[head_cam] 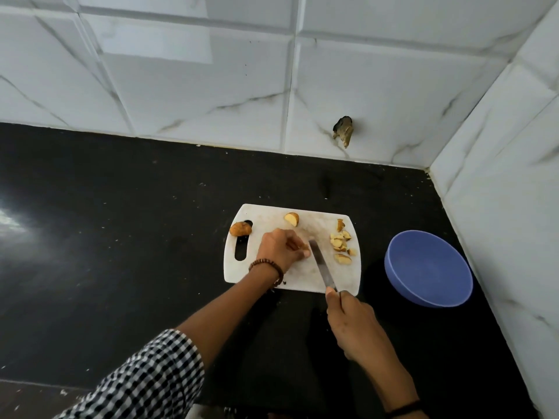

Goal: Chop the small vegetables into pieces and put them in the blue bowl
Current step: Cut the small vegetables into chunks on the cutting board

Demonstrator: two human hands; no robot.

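A white plastic cutting board (272, 276) with a slot handle at its left end lies on the black stone table (121, 237), near the corner of the white marble-veined wall tiles (196, 86). The left hand (281, 249) rests on the middle of the board, its fingers curled down and pinching a small brown piece (300, 245) against the surface; most of that piece is hidden under the fingertips. Just beside those fingertips, on their right, lies the blade of a steel-bladed knife (322, 263), its tip pointing away from the person and tilted a little to the left. The right hand (351, 316) is wrapped around the handle at the near edge of the board, with the thumb up by the base of the blade. A whole small brown-skinned vegetable (240, 228) sits at the board's far left, over the top of the slot. A halved vegetable (292, 219) lies near the far edge, its pale cut face showing. A heap of pale chopped pieces (341, 244) lies along the board's right side, apart from the knife. The round blue plastic bowl (429, 267) stands on the table just right of the board. A brown beaded bracelet (266, 266) circles the left wrist, and a black-and-white checked sleeve (145, 376) covers the upper forearm. A dark broken hole (343, 131) marks one tile low on the far wall.
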